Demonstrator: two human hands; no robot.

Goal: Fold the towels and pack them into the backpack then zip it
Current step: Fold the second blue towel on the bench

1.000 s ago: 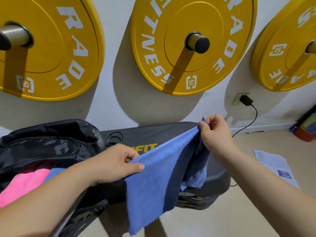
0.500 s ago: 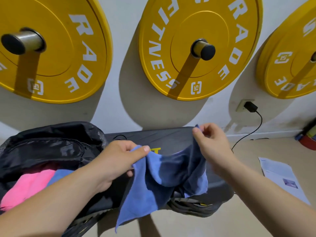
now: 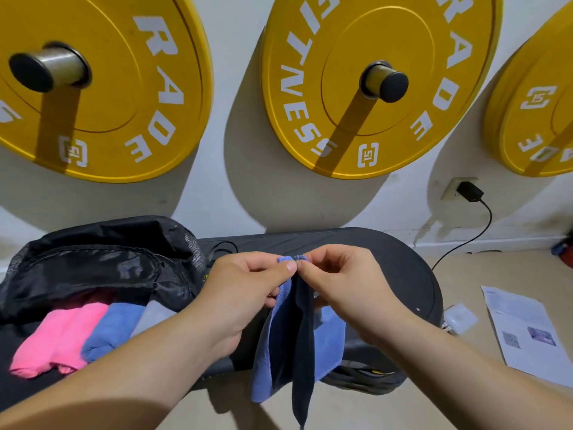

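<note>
Backpack (image 3: pixel 102 268) open, pink towels (image 3: pixel 59 342), blue towel (image 3: pixel 114 330) inside

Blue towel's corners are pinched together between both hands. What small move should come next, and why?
Probably lay the towel flat on the bench and fold it again. The left hand and right hand pinch its top corners together, so it hangs halved but long and loose, longer than the folded towels in the open backpack.

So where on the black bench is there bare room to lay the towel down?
Bare bench shows right of the right hand, out to its rounded end, and a strip along the wall. Left is crowded: the backpack, holding pink towels and a folded blue towel.
</note>
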